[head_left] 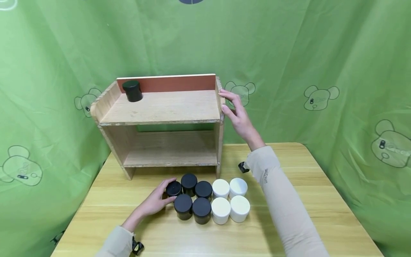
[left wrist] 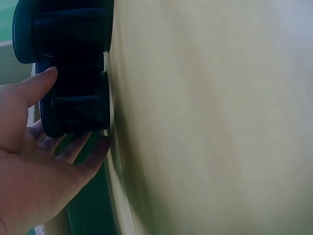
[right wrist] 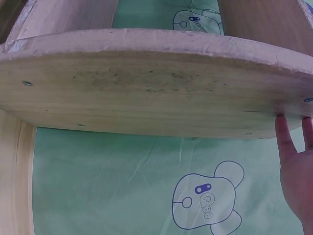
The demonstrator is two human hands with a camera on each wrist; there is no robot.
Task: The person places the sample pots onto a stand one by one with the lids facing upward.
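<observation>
Pale fabric sleeves (head_left: 285, 203) reach over the wood-grain table (head_left: 324, 200). The left hand (head_left: 153, 202) has its grip curled round a black cylindrical jar (head_left: 173, 188), leftmost of nine black and white jars (head_left: 221, 210) before the two-tier wooden shelf (head_left: 173, 107) near the table's far left corner. The right hand (head_left: 240, 119), fingers spread, touches the shelf's right side.

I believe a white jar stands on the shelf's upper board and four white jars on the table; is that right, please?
Not quite: the jar on the upper board is black, as the head view shows; the four white jars are on the table.
</observation>
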